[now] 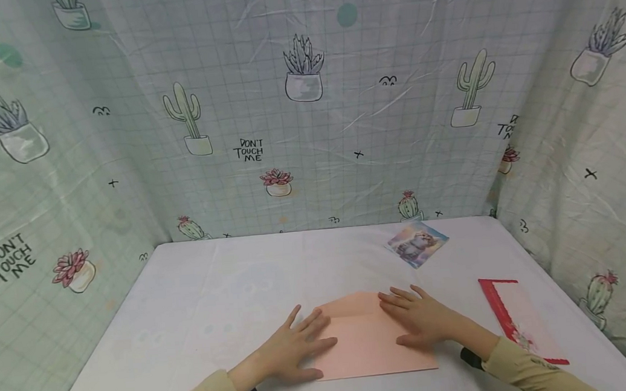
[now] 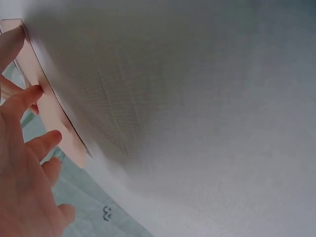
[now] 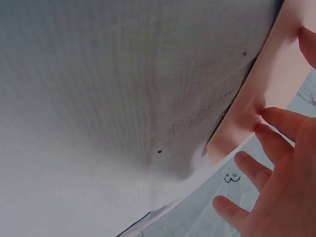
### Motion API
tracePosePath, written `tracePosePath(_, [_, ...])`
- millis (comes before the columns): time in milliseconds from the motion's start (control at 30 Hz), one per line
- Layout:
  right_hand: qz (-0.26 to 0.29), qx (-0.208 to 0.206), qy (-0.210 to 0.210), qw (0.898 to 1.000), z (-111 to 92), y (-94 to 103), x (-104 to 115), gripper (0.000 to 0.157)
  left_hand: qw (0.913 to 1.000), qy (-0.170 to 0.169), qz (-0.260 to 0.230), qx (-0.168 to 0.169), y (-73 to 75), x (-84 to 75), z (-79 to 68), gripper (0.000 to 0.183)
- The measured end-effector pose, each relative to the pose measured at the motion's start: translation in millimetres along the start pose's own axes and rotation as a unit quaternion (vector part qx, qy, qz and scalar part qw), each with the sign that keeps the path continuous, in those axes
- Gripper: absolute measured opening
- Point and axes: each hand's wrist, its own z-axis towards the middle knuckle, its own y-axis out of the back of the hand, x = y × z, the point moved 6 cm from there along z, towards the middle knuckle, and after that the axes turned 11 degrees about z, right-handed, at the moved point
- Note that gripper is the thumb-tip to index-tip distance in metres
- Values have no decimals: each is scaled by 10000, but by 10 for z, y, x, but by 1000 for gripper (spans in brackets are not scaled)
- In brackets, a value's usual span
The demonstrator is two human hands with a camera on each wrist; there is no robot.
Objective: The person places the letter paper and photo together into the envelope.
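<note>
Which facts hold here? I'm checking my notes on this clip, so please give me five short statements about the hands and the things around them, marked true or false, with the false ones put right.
1. The left hand and the right hand both touch the peach envelope. True.
2. The envelope's pointed flap is at its near edge. False: it is at the far edge.
3. The picture card lies beyond the envelope, near the far edge of the table. True.
4. The red-edged card lies on the left hand's side. False: it lies on the right hand's side.
5. The backdrop is plain. False: it is printed with potted plants.
</note>
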Motion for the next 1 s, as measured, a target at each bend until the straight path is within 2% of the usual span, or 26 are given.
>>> tracePosePath(167, [182, -71, 52, 9998, -4, 17, -6, 70, 9998, 155, -116, -58, 1, 4, -15, 58])
tracePosePath(300, [305, 22, 3, 9995, -3, -2, -29, 70, 9995, 260, -166, -5, -19, 0, -25, 59])
tracePosePath(500, [448, 112, -12, 9989, 1, -17, -53, 70, 9993, 379, -33, -30, -31, -2, -34, 62])
tracePosePath(1000, [610, 189, -7, 9980, 18, -27, -82, 72, 9989, 458, 13, -28, -63, 19, -44, 64])
